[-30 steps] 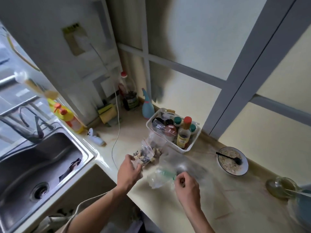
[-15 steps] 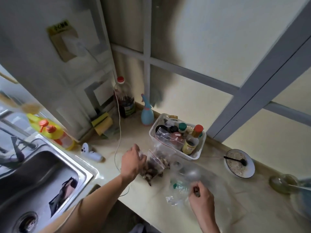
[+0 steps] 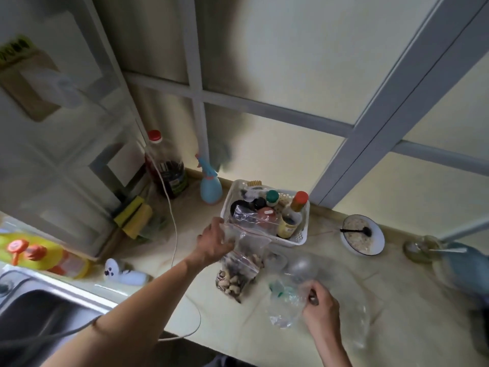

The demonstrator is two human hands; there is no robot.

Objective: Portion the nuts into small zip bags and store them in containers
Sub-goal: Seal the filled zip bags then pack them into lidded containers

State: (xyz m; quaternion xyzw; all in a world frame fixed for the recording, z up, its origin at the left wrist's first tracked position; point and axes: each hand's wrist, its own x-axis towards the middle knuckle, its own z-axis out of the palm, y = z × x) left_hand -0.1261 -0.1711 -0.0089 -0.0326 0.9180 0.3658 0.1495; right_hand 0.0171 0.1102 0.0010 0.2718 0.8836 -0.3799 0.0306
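On counter — left hand (image 3: 211, 243) fingers pinching nut bag (image 3: 239, 268), right hand (image 3: 321, 309) gripping empty bag (image 3: 284, 305)

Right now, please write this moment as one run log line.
left hand: holds zip bag of nuts by its top | right hand: grips clear plastic bag | portioning: not yet started

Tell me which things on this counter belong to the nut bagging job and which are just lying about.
Job:
- zip bag of nuts, held by the left hand
- clear plastic bag, held by the right hand

Lying about:
- white basket of condiment bottles
- bowl with a black spoon
- blue spray bottle
- sponges
- sink
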